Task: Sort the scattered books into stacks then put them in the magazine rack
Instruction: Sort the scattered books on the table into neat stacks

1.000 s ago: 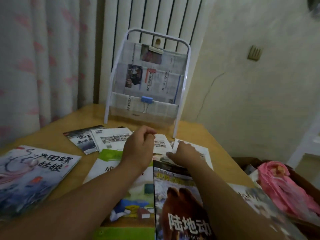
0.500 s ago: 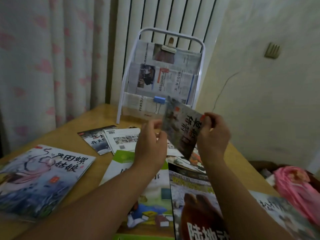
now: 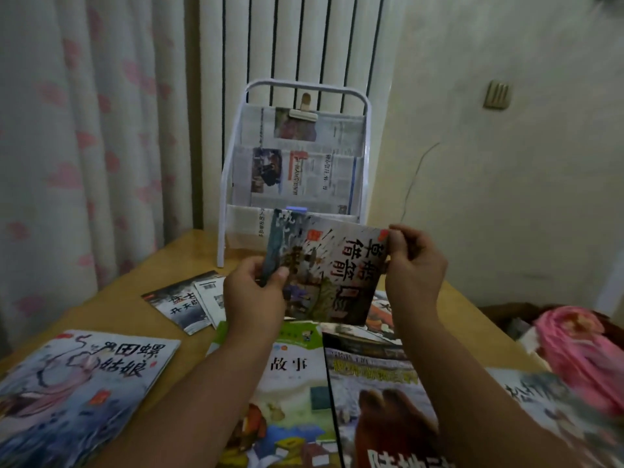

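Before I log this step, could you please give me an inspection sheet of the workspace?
Surface: wooden table, mostly covered by books.
Job's things: small book held up in the air; blue book, green book and dark booklet lie flat; white rack holds newspapers.
Clutter: pink bundle at right.
Hands: left hand and right hand each pinch an edge of the small book.
Cables: thin wire on the wall.
Surroundings: curtain, radiator, wall plate.

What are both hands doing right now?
Left hand: grips the small book by its left edge.
Right hand: pinches the same book's top right corner.
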